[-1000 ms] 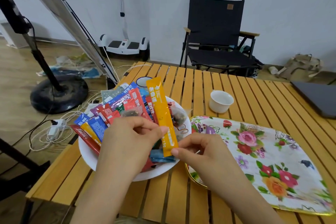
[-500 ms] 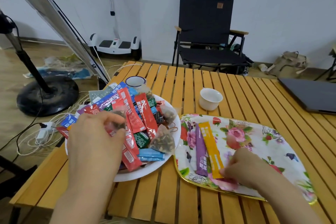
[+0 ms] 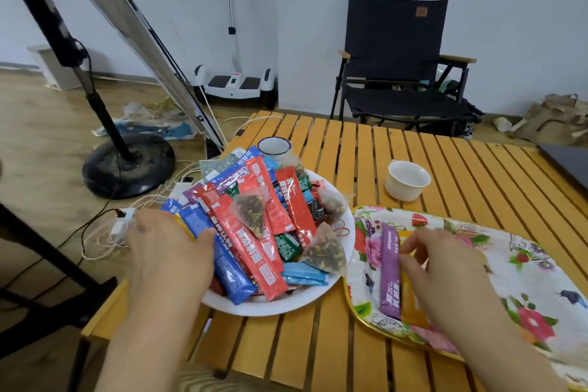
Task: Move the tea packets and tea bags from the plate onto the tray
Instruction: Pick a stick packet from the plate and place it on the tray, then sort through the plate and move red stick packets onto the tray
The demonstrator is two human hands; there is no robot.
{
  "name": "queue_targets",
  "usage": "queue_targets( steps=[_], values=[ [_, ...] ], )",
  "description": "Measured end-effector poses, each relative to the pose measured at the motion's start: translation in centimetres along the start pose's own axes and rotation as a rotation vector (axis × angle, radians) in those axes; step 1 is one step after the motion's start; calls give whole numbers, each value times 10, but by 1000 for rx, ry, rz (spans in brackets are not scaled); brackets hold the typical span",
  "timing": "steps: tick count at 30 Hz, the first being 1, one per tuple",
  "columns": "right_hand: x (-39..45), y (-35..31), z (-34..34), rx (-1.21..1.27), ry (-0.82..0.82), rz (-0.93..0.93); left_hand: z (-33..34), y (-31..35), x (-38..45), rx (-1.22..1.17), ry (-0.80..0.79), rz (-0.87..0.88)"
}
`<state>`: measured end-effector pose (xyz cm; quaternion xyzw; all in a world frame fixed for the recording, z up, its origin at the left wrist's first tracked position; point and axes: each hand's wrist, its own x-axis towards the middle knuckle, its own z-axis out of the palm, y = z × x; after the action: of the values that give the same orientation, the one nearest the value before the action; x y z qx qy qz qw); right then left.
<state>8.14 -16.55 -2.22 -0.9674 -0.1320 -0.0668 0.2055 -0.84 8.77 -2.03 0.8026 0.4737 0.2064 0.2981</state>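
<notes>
A white plate [image 3: 345,267] on the slatted wooden table holds a heap of red, blue and green tea packets [image 3: 251,248] and several mesh tea bags [image 3: 324,251]. My left hand [image 3: 168,251] lies over the plate's left side; its thumb is on a dark blue packet [image 3: 229,274] and its fingers curl down over the packet ends there. To the right is the flowered tray [image 3: 521,267], with a purple packet [image 3: 389,270] and an orange packet [image 3: 413,309] side by side. My right hand [image 3: 445,270] rests over the orange packet with bent fingers touching it.
A white cup [image 3: 407,180] stands behind the tray and a blue-rimmed mug [image 3: 273,146] behind the plate. A dark laptop [image 3: 569,162] lies at the table's right edge. Beyond the table stand a black folding chair [image 3: 397,67] and a fan stand [image 3: 127,162].
The orange packet went from both hands above the plate onto the tray beside the purple one. My left hand moved to the plate's left side. My right hand slid up along the orange packet.
</notes>
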Motion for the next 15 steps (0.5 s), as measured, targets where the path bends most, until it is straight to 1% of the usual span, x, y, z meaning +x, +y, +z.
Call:
queue_targets(
  steps=[1, 3, 5, 7, 10, 13, 15],
  values=[
    [-4, -16, -2, 49, 31, -92, 4, -3, 1, -11, -64, 12],
    [-15, -48, -1, 117, -14, -250, 8, -4, 1, -48, -150, -9],
    [-27, -72, 8, 166, -124, -337, 12, -2, -2, -38, -161, -30],
    [-36, -92, 24, 148, -197, -392, 12, 0, -3, 0, -143, -28],
    [-39, -109, 41, 109, -216, -386, 13, -4, 1, 20, -132, -12],
    [-37, -113, 53, 163, -197, -318, 12, -6, 3, -10, -118, -6],
    [-33, -112, 59, 208, -187, -264, 9, -4, 3, -53, -75, 42]
  ],
)
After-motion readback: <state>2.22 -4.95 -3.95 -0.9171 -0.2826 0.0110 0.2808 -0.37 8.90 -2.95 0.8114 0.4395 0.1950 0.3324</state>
